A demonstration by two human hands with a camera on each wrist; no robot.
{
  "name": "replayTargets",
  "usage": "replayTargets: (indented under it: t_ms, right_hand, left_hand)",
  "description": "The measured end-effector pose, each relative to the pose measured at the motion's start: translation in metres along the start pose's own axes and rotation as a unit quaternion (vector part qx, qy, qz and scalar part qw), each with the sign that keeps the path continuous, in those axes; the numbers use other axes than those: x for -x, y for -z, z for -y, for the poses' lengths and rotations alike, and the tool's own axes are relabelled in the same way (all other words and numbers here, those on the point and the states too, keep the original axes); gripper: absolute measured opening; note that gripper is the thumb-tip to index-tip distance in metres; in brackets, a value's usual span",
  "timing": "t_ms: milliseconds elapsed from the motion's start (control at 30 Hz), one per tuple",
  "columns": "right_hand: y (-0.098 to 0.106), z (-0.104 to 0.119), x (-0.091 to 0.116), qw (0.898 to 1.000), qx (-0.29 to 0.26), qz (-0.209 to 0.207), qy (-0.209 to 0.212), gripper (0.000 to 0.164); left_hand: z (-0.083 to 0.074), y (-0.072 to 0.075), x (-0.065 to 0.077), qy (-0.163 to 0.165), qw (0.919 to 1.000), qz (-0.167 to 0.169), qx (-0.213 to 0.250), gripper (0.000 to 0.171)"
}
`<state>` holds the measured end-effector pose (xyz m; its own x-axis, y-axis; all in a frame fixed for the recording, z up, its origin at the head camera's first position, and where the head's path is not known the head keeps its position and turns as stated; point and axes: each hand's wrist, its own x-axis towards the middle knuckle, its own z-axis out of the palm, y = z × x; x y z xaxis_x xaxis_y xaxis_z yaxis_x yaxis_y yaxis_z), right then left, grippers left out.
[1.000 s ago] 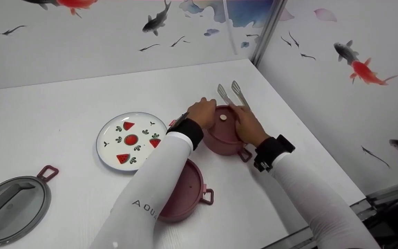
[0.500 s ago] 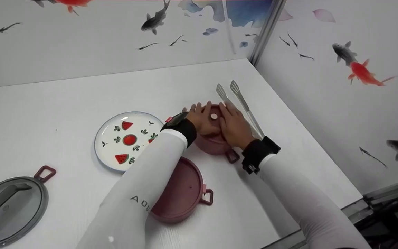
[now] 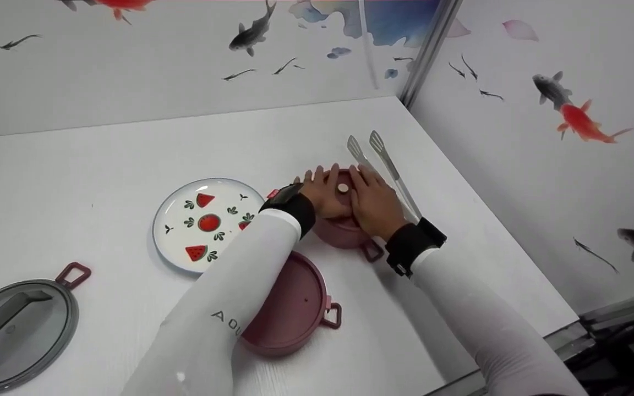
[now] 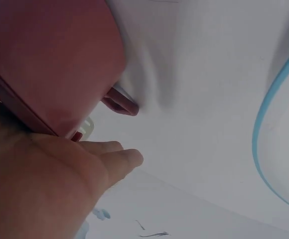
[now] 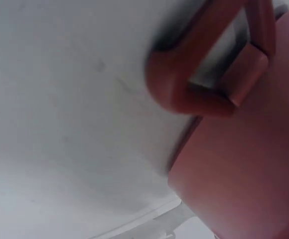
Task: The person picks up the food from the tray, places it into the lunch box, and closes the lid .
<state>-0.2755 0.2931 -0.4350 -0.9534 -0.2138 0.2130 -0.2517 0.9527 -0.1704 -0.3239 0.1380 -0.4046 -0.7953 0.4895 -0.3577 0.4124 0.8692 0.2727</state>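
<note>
A dark red pot (image 3: 343, 237) with a loop handle (image 5: 172, 82) stands toward the back right of the table, its lid (image 3: 344, 177) on top with a pale round knob (image 3: 343, 188). My left hand (image 3: 328, 197) rests on the left part of the lid, fingers stretched forward. On the lid's right part lies my right hand (image 3: 377, 204), its fingers also extended. The knob shows between the two hands. In the left wrist view, fingers (image 4: 115, 162) reach past the pot's rim, above its other handle (image 4: 120, 103). My right hand is outside the right wrist view.
Metal tongs (image 3: 399, 179) with slotted ends lie just beyond and right of the pot. A watermelon-patterned plate (image 3: 171, 242) sits left of it. Nearer, partly under my left forearm, is an open dark red pan (image 3: 298, 308). A grey glass lid (image 3: 36, 324) lies far left.
Both hands have gone from gripping the lid's edges to lying flat over it. The pot has shifted slightly left. Over the last half second the hands have stayed nearly still.
</note>
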Motion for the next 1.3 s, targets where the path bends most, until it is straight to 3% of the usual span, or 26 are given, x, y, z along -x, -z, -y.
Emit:
replayTargets:
  t_ms: [200,400,533,733,933,1033,1167,1233,1300]
  right_hand:
    - [-0.003,-0.003,0.0,1.0,-0.017,-0.004,0.024,0.051]
    - [0.0,-0.004,0.0,0.998,-0.064,0.02,-0.013,0.054]
    - [0.002,-0.002,-0.001,0.996,-0.084,0.022,-0.021,0.054]
    - [-0.002,0.007,-0.011,0.993,-0.113,0.04,0.017,0.055]
    - [-0.005,0.004,-0.013,0.985,-0.147,0.074,0.048,0.055]
    - [-0.001,-0.001,-0.008,0.983,-0.171,0.056,0.024,0.053]
    - [0.017,-0.005,0.008,0.985,-0.164,0.007,-0.058,0.047]
    - [0.027,-0.007,0.018,0.984,-0.147,0.006,-0.097,0.048]
    - [0.035,-0.009,0.029,0.982,-0.144,0.033,-0.121,0.05]
  left_hand:
    - [-0.004,0.006,0.012,0.014,0.9995,0.009,-0.027,0.107]
    - [-0.007,0.025,0.035,-0.015,0.9996,0.021,-0.006,0.104]
    - [-0.001,0.039,0.042,-0.026,0.9988,0.038,-0.017,0.104]
    - [0.014,0.055,0.045,-0.015,0.9981,0.059,-0.012,0.085]
    - [0.03,0.055,0.043,-0.04,0.9968,0.069,-0.003,0.062]
    - [0.037,0.05,0.042,-0.039,0.9962,0.07,0.033,0.044]
    - [0.044,0.044,0.042,-0.035,0.996,0.058,0.058,0.029]
    - [0.046,0.043,0.043,-0.038,0.9962,0.052,0.058,0.027]
    - [0.048,0.042,0.044,-0.039,0.9962,0.05,0.06,0.026]
